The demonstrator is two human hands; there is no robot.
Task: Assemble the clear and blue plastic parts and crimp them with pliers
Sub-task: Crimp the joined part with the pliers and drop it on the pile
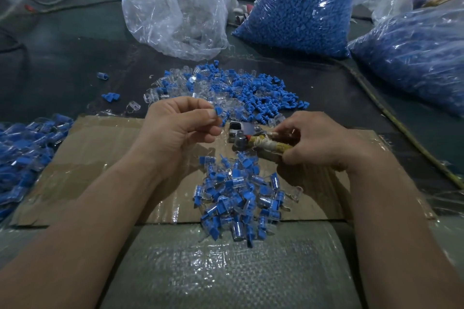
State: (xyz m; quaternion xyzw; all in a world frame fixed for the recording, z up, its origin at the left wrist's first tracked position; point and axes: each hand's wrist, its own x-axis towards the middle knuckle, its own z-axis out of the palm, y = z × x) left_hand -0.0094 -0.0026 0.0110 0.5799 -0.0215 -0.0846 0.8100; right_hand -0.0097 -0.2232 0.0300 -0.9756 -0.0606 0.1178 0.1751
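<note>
The step in hand looks like the crimp: a piece is being brought to the tool. The left hand (180, 123), above the middle of the cardboard (100, 170), pinches a small blue part (219, 111) between thumb and curled fingers. Whether a clear shell already sits on it cannot be told. The right hand (319, 140), over the cardboard's right half, grips the pliers (253, 139) by their handles. These are wrapped in pale, frayed tape or cord. The dull metal head points left toward the blue part, just beside it but not touching.

The next move likely calls for seating the part squarely in the metal head and then a firm squeeze. The part is small and slick, so a slight tilt could let it slip out.

On the cardboard's near edge lies a heap of joined pieces (236, 195), glossy clear shells over matte blue inserts. Just beyond its far edge, on the dark tabletop, spreads a loose pile (226, 88) of ridged blue plugs and clear caps. Farther beyond stand a crinkled clear bag (175, 7) and a blue-filled bag (301, 2).
</note>
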